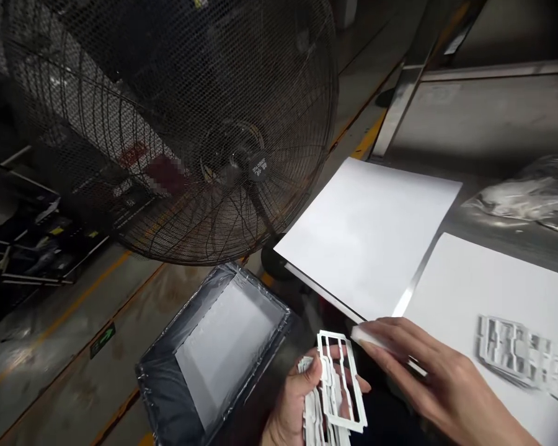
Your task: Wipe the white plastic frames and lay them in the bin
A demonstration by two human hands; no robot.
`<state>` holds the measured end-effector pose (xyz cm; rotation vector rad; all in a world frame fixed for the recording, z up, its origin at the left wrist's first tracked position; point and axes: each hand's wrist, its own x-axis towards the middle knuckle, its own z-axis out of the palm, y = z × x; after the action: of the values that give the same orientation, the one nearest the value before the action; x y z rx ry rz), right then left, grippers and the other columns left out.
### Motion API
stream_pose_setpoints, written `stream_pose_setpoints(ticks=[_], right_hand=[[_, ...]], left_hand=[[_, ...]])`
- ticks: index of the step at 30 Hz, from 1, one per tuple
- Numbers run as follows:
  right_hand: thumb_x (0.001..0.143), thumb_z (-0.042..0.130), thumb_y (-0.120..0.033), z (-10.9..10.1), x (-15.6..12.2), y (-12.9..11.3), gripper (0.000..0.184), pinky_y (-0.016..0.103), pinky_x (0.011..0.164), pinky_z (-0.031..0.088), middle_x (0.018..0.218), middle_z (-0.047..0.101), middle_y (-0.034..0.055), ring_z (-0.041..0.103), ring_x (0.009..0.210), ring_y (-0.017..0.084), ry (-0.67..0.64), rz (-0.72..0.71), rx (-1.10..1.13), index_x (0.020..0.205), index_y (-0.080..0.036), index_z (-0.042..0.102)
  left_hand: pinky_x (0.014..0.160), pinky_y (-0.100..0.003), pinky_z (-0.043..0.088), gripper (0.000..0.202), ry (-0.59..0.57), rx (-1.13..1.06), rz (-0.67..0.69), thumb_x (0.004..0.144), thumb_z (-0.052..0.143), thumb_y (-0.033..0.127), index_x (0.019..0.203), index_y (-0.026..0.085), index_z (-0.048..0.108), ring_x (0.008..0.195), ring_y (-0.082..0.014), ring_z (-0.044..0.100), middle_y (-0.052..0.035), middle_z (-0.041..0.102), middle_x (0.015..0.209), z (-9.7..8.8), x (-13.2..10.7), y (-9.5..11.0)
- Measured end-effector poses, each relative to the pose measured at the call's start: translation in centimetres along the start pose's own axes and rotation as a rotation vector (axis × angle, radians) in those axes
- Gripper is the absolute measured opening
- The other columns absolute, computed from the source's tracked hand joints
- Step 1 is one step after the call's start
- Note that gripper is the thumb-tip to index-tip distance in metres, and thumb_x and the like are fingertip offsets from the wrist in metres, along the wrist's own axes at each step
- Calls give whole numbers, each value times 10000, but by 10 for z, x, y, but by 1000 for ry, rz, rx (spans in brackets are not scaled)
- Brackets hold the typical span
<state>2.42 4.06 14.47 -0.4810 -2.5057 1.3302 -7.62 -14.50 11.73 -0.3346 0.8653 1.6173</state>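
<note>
Fan point(167, 124) hub label point(259, 168) unreadable; left hand point(292, 402) grips frames point(335, 390).

So in my left hand point(294, 399) I've got a stack of white plastic lattice frames point(335, 390), plain white, with a ladder-like pattern of slots. Right of those, the flat paper sheets point(372, 229) are blank white too, and a blurry pale grey-white pile of similar frames point(521, 358) sits on one. Left of the frames there's a black-lined bin point(167, 384) with a pale grey bottom. The big round wire-mesh fan point(177, 124) above it is black, and the grey floor point(51, 347) has yellow-orange stripes.
</note>
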Motion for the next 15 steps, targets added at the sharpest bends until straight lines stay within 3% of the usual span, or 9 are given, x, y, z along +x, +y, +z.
stream_pose_setpoints(ticks=[4, 9, 15], right_hand=[[1020, 436, -370, 15, -1, -10, 223, 181, 686, 555, 1112, 568, -3, 657, 859, 112, -70, -30, 5, 1220, -319, 520], [1032, 413, -332, 11, -15, -15, 289, 185, 706, 553, 1089, 557, 7, 650, 871, 104, -164, -56, -33, 1312, -304, 474], [1030, 391, -301, 4, -47, -15, 272, 142, 730, 557, 1074, 579, 28, 665, 865, 107, -133, -145, -116, 1278, -257, 494]], left_hand=[[493, -208, 477, 453, -20, 9, 52, 792, 669, 419, 1109, 96, 659, 513, -129, 632, -166, 733, 824, 2, -2, 0], [488, -214, 461, 407, 21, -2, 68, 783, 687, 388, 1083, 113, 673, 461, -111, 594, -74, 693, 691, 5, -4, -8], [517, -200, 479, 395, 71, -17, 79, 794, 683, 368, 1100, 119, 663, 545, -98, 615, -88, 712, 829, 20, -5, -14]])
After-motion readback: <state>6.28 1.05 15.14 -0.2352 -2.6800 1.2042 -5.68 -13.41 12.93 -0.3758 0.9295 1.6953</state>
